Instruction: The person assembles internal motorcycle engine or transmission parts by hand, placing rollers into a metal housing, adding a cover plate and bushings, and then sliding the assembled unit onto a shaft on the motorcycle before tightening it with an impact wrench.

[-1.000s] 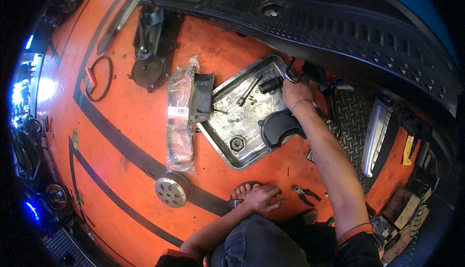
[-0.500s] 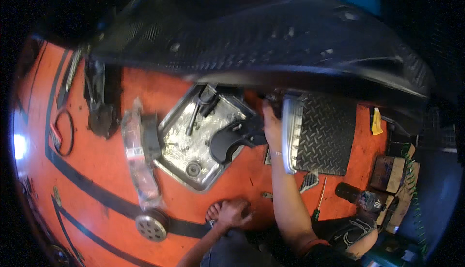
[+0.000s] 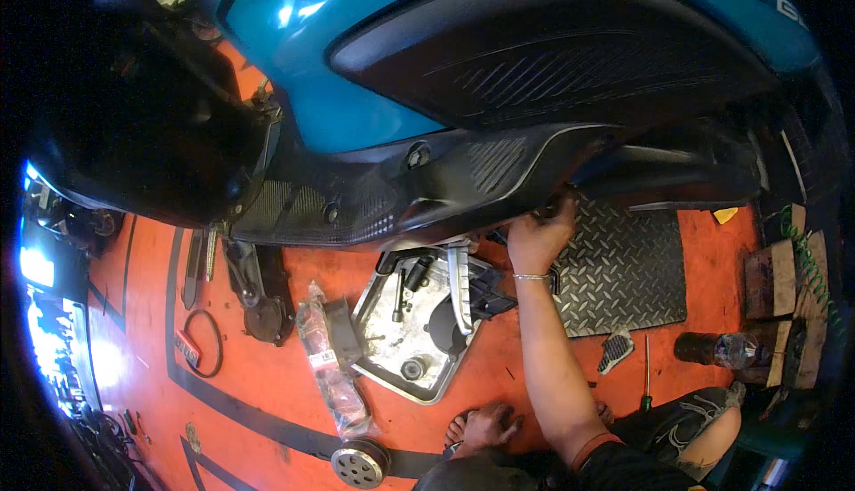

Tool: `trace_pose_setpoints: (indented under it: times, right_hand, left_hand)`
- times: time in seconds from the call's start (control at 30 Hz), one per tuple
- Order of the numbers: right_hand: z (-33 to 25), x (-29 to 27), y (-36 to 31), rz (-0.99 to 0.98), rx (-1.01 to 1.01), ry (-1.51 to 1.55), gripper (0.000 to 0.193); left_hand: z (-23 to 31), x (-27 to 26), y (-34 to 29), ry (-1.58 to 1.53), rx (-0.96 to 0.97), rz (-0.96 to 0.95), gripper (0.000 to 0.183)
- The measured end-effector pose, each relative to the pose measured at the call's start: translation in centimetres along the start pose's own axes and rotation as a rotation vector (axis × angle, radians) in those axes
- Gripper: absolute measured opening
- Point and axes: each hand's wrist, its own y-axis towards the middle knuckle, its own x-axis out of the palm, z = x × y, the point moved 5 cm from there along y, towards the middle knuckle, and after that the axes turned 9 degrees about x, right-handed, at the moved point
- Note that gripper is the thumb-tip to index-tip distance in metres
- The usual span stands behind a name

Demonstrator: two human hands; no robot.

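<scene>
My right hand (image 3: 543,231) reaches up to the lower edge of the black floor panel (image 3: 445,184) of a blue scooter (image 3: 356,108). Its fingers are bent round something dark there, partly hidden by the panel. Low down, my left hand (image 3: 490,426) rests beside a foot (image 3: 456,429), its fingers loosely apart with nothing in them. Left of my right forearm, a pale-edged long part (image 3: 460,286) stands over a metal tray (image 3: 374,362). In the tray lie a socket tool (image 3: 400,300), a black curved cover (image 3: 443,326) and a round part (image 3: 413,368).
A textured black mat (image 3: 623,268) lies right of my forearm, with a grey ribbed piece (image 3: 615,350), a screwdriver (image 3: 647,384) and a dark bottle (image 3: 717,349) nearby. Leftward are plastic-wrapped parts (image 3: 334,371), a drilled metal drum (image 3: 360,464), a black belt (image 3: 214,348) and a black casing (image 3: 267,313).
My view has tilted up, showing more of the scooter. The pale-edged part has gone from beside the mat to the tray. My right hand is now at the panel's edge; my left stays low.
</scene>
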Motion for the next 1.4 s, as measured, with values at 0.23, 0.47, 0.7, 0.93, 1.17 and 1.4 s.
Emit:
trace_pose_setpoints:
  times: [0.23, 0.47, 0.7, 0.93, 1.17, 1.4]
  right_hand:
    - [-0.1, 0.3, 0.1, 0.028, -0.022, -0.013, 0.031]
    - [-1.0, 0.2, 0.1, 0.112, -0.198, -0.177, 0.024]
    - [0.2, 0.4, -0.1, 0.048, -0.166, -0.187, 0.037]
    - [2.7, 0.2, -0.4, 0.121, -0.269, -0.278, 0.051]
    - [2.0, -0.2, 0.3, 0.059, -0.244, -0.102, 0.035]
    - [2.6, 1.1, -8.7, -0.55, -0.092, -0.497, 0.027]
  left_hand:
    - [-0.2, 0.4, -0.1, -0.023, 0.037, 0.045, 0.032]
    - [-0.2, 0.5, -0.2, -0.035, 0.011, 0.021, 0.034]
    - [0.0, -0.1, 0.4, -0.032, -0.001, 0.021, 0.032]
    - [-0.8, 0.6, -0.5, -0.041, -0.004, 0.008, 0.037]
    - [-0.4, 0.1, -0.6, -0.041, -0.003, -0.026, 0.039]
    - [-0.6, -0.3, -0.6, -0.1, 0.023, 0.044, 0.039]
